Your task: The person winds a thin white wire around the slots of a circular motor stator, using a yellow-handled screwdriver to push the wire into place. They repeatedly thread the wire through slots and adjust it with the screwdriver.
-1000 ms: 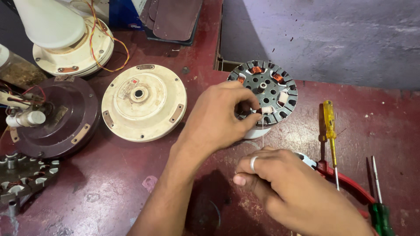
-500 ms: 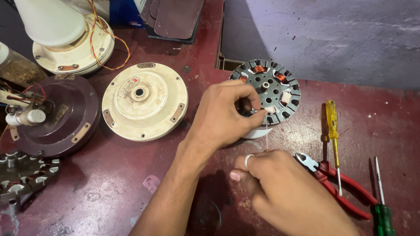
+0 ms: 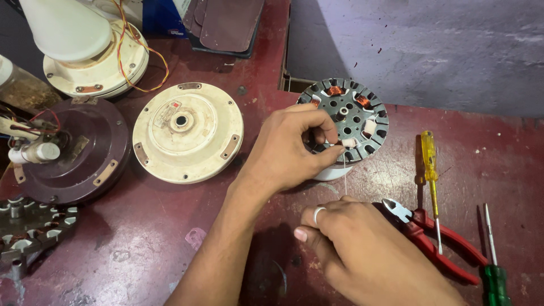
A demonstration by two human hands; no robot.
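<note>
Head view: a worn, dark red workbench top fills most of the frame, and a grey, scuffed wall or floor surface lies beyond its edge at 1 o'clock. At 12 o'clock from the hands sits the round dark grey slotted metal stator with copper windings. The left hand rests against its near rim, fingers pinched shut on something small at a slot; what it grips I cannot tell. The right hand, at 5 o'clock from the stator, is curled nearly closed, drawing a thin pale wire that runs up to the stator. Red-handled cutting pliers lie just beside that hand at 3 o'clock, and a yellow-handled screwdriver lies past them. A cream round motor cover sits at 9 o'clock of the stator.

Against half a second earlier, the right hand has slid slightly leftward off the pliers; the left hand stays pinched at the stator.
</note>
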